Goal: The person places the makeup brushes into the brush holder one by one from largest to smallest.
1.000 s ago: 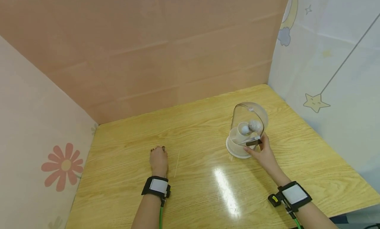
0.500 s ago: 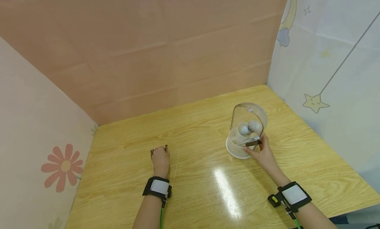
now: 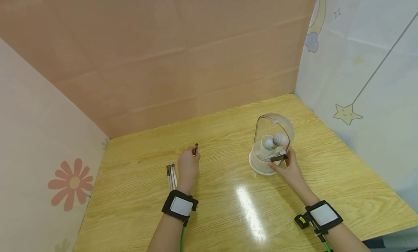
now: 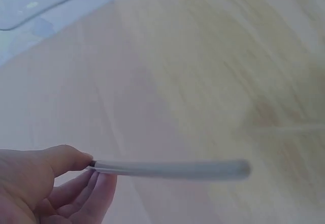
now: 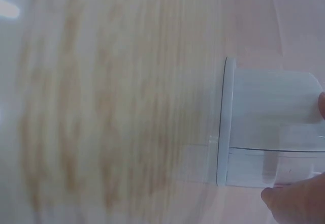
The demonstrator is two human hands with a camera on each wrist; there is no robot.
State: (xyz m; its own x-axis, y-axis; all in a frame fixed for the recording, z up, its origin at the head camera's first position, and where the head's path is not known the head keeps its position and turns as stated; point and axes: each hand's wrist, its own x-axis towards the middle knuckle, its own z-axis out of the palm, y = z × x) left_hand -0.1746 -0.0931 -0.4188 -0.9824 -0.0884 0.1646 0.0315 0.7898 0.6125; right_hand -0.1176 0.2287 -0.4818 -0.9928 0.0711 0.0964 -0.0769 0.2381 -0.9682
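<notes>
My left hand pinches a slim makeup brush between thumb and fingers, raised off the table. Its dark end sticks up past the fingers in the head view; its pale grey handle points right in the left wrist view. Several similar slim brushes lie beside that hand, dark ends away from me. My right hand grips the side of a white round brush holder with a clear domed cover. Inside show a fluffy brush head, a small white ball-like thing and a dark brown piece.
The wood-grain table meets a pinkish back wall. Printed sheets stand on both sides, with a flower at left and a star at right. A cable trails from the left wrist strap.
My left hand has moved right and away from me with one brush, uncovering the several brushes it was over. The right hand has stayed on the holder.
</notes>
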